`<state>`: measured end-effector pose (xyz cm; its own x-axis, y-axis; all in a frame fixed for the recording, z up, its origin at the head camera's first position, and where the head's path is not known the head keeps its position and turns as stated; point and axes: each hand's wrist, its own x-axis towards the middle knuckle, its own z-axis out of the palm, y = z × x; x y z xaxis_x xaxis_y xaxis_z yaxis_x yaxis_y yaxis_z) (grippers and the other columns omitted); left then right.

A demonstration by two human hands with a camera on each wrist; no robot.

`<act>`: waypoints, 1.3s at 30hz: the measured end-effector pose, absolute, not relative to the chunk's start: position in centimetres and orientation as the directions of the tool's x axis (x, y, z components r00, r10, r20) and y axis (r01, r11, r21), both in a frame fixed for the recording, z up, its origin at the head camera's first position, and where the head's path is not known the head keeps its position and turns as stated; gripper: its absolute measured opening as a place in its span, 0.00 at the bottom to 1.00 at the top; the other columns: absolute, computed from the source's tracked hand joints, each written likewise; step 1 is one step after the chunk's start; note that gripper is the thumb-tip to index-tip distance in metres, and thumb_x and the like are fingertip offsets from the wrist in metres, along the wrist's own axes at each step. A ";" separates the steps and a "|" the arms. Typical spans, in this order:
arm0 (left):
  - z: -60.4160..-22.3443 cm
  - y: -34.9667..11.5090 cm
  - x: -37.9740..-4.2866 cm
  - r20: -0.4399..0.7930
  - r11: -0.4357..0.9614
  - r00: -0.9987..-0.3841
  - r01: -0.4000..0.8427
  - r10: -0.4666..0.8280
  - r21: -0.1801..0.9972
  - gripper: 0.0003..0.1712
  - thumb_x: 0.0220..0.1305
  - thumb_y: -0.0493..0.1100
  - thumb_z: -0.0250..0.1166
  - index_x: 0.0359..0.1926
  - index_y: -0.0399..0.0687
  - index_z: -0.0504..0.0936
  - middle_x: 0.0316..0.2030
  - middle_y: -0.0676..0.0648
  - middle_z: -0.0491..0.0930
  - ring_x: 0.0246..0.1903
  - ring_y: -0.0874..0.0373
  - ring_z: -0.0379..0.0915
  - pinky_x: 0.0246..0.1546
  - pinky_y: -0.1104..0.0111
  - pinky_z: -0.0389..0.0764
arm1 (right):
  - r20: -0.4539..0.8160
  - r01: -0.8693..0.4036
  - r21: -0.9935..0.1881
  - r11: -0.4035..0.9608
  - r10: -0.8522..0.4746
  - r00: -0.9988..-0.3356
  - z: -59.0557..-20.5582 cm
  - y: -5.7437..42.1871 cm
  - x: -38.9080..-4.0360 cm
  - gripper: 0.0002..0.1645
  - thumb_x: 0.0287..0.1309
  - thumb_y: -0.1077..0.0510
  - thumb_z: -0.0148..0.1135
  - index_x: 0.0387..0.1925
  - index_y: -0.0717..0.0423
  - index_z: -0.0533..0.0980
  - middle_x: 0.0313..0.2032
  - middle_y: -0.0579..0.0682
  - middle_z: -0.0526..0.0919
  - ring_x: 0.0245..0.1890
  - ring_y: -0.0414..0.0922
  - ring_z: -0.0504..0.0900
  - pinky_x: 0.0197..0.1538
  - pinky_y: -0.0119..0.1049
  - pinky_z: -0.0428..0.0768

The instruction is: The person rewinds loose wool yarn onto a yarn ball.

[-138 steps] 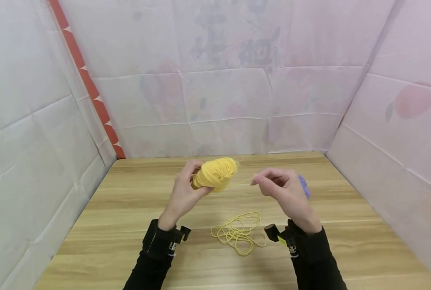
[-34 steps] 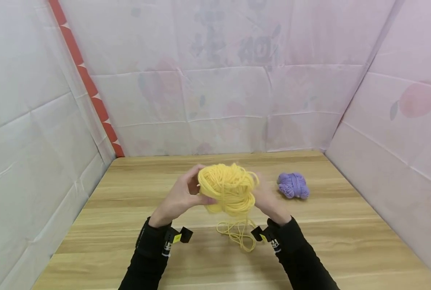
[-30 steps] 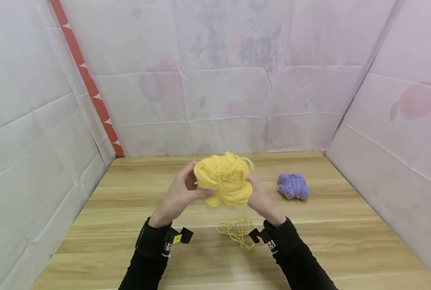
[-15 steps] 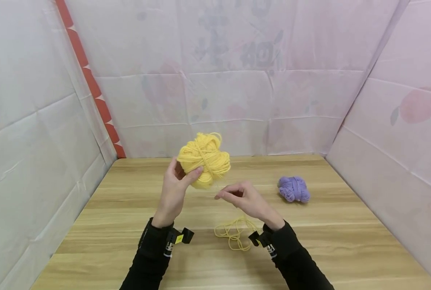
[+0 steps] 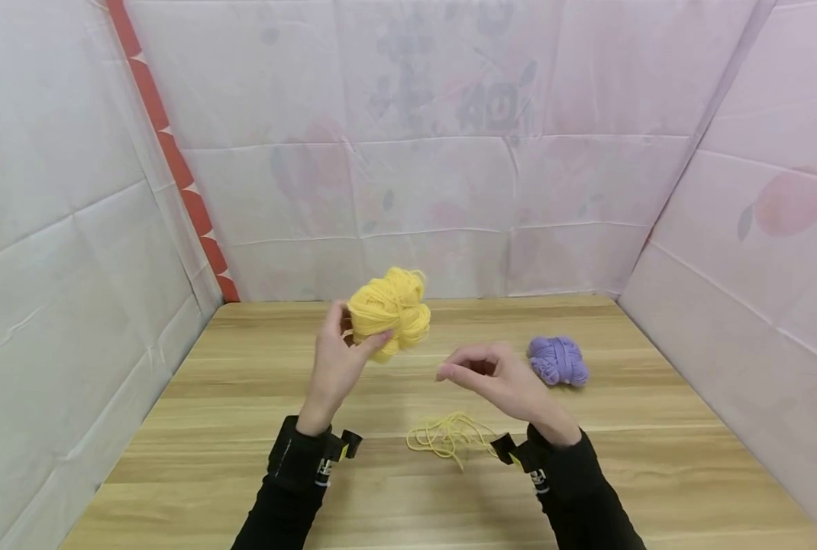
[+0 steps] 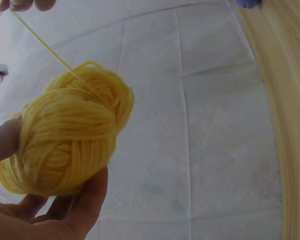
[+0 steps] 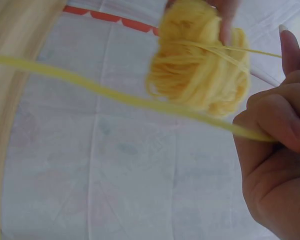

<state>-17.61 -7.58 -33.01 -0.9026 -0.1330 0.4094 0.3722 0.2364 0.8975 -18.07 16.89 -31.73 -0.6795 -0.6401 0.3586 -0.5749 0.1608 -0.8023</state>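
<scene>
My left hand (image 5: 336, 363) grips a skein of yellow yarn (image 5: 389, 312) above the table, its thumb on the near side. In the left wrist view, a strand (image 6: 45, 45) runs taut from the skein (image 6: 65, 135) up to my other hand's fingertips. My right hand (image 5: 501, 380) is held to the right of the skein, fingers curled and pinching that strand. The right wrist view shows another length of yarn (image 7: 115, 95) passing through the curled fingers of the right hand (image 7: 280, 150). Below, a loose tangle of yellow yarn (image 5: 446, 435) lies on the table.
A purple yarn skein (image 5: 558, 360) lies on the wooden table (image 5: 209, 458), just behind my right hand. White sheeting (image 5: 436, 183) encloses the back and both sides, with a red strip (image 5: 175, 160) at the back left corner.
The right hand left the skein, where it was about a second ago, and has moved right, drawing out the strand. The left hand has turned the skein. The loose tangle has shifted slightly.
</scene>
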 end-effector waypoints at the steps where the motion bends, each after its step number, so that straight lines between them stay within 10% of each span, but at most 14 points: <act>1: -33.1 -7.5 -17.6 0.420 0.277 -0.901 0.379 -0.106 0.883 0.28 0.53 0.37 0.73 0.53 0.40 0.70 0.47 0.43 0.75 0.46 0.52 0.72 0.44 0.63 0.79 | 0.376 -0.582 -0.798 0.158 -0.624 -0.685 -31.5 17.1 -17.9 0.07 0.65 0.62 0.57 0.37 0.55 0.82 0.24 0.40 0.76 0.19 0.34 0.62 0.21 0.32 0.64; 12: -33.6 -6.7 -17.6 0.376 0.433 -0.881 0.469 0.286 0.770 0.30 0.50 0.34 0.73 0.54 0.43 0.71 0.49 0.45 0.78 0.49 0.53 0.75 0.47 0.64 0.80 | 0.497 -0.596 -0.796 0.106 -0.449 -0.743 -30.8 18.7 -18.0 0.08 0.64 0.66 0.57 0.37 0.56 0.81 0.17 0.42 0.62 0.15 0.40 0.57 0.17 0.35 0.60; 22: -33.4 -6.6 -17.3 0.324 0.305 -0.786 0.531 0.527 0.791 0.32 0.52 0.35 0.72 0.59 0.46 0.71 0.52 0.47 0.78 0.52 0.56 0.75 0.55 0.67 0.79 | 0.562 -0.628 -0.774 0.085 -0.365 -0.742 -32.0 18.3 -19.2 0.05 0.63 0.67 0.58 0.34 0.63 0.80 0.18 0.43 0.67 0.18 0.39 0.61 0.22 0.34 0.62; 32: -32.5 -6.8 -16.5 0.332 0.102 -0.784 0.445 0.524 0.890 0.33 0.52 0.30 0.71 0.59 0.45 0.69 0.54 0.42 0.75 0.53 0.57 0.74 0.55 0.65 0.79 | 0.480 -0.516 -0.856 -0.028 -0.414 -0.774 -33.7 17.4 -20.8 0.07 0.62 0.66 0.59 0.33 0.68 0.79 0.25 0.39 0.82 0.24 0.33 0.78 0.27 0.27 0.79; 39: -32.0 -6.9 -16.2 0.400 -0.030 -0.817 0.427 0.415 0.904 0.35 0.53 0.26 0.68 0.62 0.40 0.65 0.55 0.35 0.73 0.50 0.61 0.77 0.48 0.65 0.83 | 0.387 -0.469 -0.873 0.130 -0.400 -0.831 -34.8 16.4 -21.1 0.06 0.61 0.67 0.58 0.35 0.70 0.78 0.25 0.35 0.80 0.26 0.33 0.77 0.33 0.29 0.79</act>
